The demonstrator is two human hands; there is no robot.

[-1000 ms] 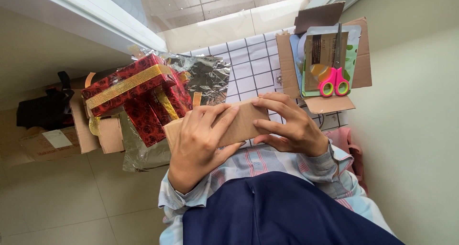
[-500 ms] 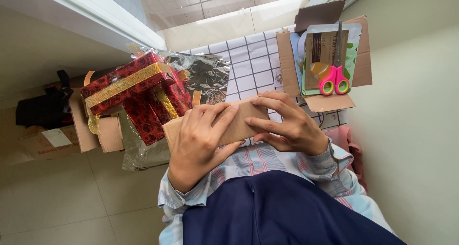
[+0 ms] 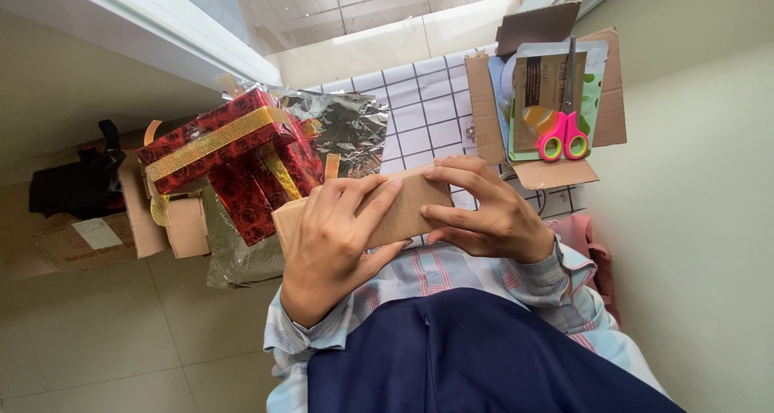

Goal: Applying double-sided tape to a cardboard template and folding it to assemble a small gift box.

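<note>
Single view: head-worn camera, facing steeply down over the wearer's lap, close above both hands [image 3: 403,228]. Tiled floor [image 3: 81,332] fills the left, a wall the right. No second view shares the scene.

We see a plain brown cardboard box [image 3: 403,207], long and flat, near the middle, gripped by our left hand [image 3: 334,248] and our right hand [image 3: 484,215]. Just to its left sits a gift box [image 3: 230,159] wrapped in red rose-patterned paper with a gold ribbon across it, with crumpled silver wrapping foil [image 3: 351,131] behind it. Far right, an open cardboard box [image 3: 609,107] holds flat packets: a brown packet [image 3: 540,78] on a green-and-white one [image 3: 595,91]. At the far left lies a brown carton [image 3: 56,248] bearing a white rectangular label [image 3: 97,232].
</note>
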